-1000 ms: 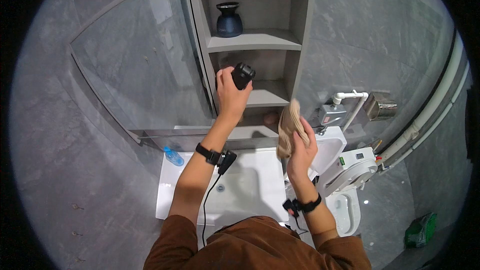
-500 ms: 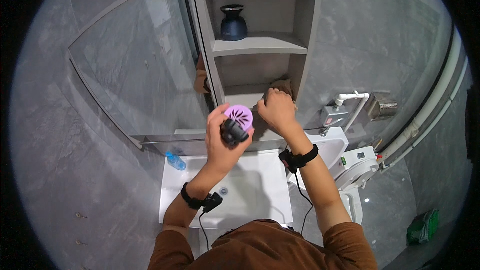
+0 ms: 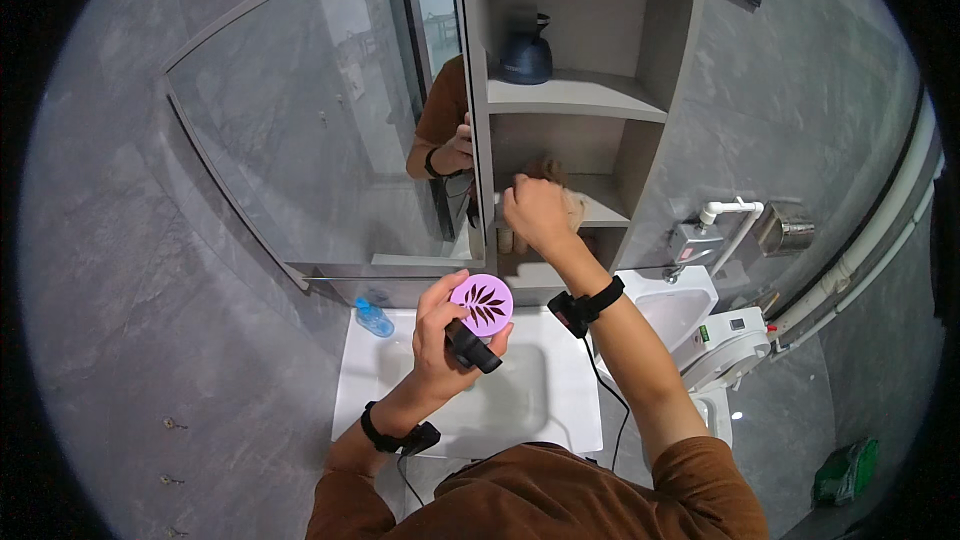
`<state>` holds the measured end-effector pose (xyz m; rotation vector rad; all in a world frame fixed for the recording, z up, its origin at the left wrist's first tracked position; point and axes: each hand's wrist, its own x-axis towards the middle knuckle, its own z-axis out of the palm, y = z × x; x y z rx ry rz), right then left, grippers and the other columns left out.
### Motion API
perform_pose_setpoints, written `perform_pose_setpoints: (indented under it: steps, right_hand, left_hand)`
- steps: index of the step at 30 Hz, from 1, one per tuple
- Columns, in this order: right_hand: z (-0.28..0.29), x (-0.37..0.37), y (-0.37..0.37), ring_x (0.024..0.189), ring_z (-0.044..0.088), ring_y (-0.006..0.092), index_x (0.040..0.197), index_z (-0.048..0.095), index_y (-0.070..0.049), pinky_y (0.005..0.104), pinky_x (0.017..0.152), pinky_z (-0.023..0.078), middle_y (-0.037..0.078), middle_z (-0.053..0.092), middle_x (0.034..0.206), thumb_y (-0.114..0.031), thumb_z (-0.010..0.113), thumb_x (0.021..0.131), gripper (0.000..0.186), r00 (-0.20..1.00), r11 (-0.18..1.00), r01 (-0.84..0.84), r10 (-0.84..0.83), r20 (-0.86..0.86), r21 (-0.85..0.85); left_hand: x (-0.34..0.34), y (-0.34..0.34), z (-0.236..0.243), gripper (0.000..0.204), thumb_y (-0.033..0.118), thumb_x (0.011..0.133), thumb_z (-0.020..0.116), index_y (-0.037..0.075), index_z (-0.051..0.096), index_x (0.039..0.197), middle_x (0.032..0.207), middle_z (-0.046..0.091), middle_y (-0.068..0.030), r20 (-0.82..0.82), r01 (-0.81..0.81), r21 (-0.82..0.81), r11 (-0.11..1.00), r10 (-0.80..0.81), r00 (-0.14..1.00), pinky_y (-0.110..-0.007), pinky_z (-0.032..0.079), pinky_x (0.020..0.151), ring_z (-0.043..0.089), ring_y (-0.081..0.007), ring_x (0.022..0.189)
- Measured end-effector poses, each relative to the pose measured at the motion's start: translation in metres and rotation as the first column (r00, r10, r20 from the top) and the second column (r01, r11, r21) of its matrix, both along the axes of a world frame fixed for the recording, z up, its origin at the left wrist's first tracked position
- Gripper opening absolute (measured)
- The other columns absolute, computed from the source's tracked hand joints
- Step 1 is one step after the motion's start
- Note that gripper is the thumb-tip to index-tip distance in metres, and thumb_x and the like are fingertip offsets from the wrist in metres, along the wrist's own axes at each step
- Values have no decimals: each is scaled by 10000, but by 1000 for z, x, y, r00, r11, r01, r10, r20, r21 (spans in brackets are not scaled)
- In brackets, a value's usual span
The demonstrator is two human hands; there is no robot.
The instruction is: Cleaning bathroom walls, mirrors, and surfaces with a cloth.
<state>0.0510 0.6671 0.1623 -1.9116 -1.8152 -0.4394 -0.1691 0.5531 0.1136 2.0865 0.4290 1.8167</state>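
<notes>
My left hand [image 3: 437, 340] is closed around a round purple container [image 3: 482, 302] with a dark leaf pattern on its top. A black piece [image 3: 472, 346] sits against its near side, under my fingers; what it is I cannot make out. Up at the lower shelf compartment [image 3: 600, 195], my right hand [image 3: 540, 212] has its fingers curled. Right behind that hand is a brown and beige fuzzy thing [image 3: 574, 206], partly covered by it. Whether the curled fingers grip anything is hidden.
A dark blue kettle-like vessel [image 3: 526, 58] stands on the upper shelf. Left of the shelves is a mirrored door [image 3: 320, 120]. Below lie a white washbasin [image 3: 585, 410] and a blue bottle [image 3: 373, 318]. At right are a white urinal [image 3: 668, 315] and a toilet [image 3: 720, 350].
The view has shifted. My left hand has come lower, away from the shelves, with the purple container's top turned more towards me. My right hand stays by the lower compartment, a little further left.
</notes>
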Motion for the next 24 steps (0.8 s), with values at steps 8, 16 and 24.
perform_pose_setpoints:
  steps: [8, 16, 24]
  right_hand:
    - [2, 3, -13, 915, 673, 408, 1149, 679, -14, 472, 879, 523, 240, 701, 948, -346, 628, 795, 488, 948, 948, -318, 318, 20, -17]
    - [30, -17, -6, 929, 667, 374, 1033, 699, 50, 456, 871, 500, 223, 713, 957, -277, 471, 904, 419, 782, 947, -301, 177, -598, -114]
    - [-24, -59, 41, 929, 625, 259, 1008, 635, 37, 380, 796, 483, 180, 663, 1006, -240, 455, 920, 341, -123, 959, 34, 285, -951, 283]
  left_hand:
    - [-17, 10, -11, 642, 85, 707, 880, 66, 416, 1150, 1310, 481, -253, -4, -54, -12, 998, 54, 999, -414, 540, 944, 586, -338, 1172]
    - [-37, 17, -25, 641, 102, 688, 899, 65, 429, 1122, 1302, 489, -270, 10, -67, 9, 998, 67, 998, -420, 583, 890, 627, -377, 1134]
    - [-35, 19, -43, 645, 58, 697, 888, 59, 409, 1128, 1323, 460, -280, 33, 13, -23, 1000, -12, 999, -424, 591, 891, 626, -398, 1141]
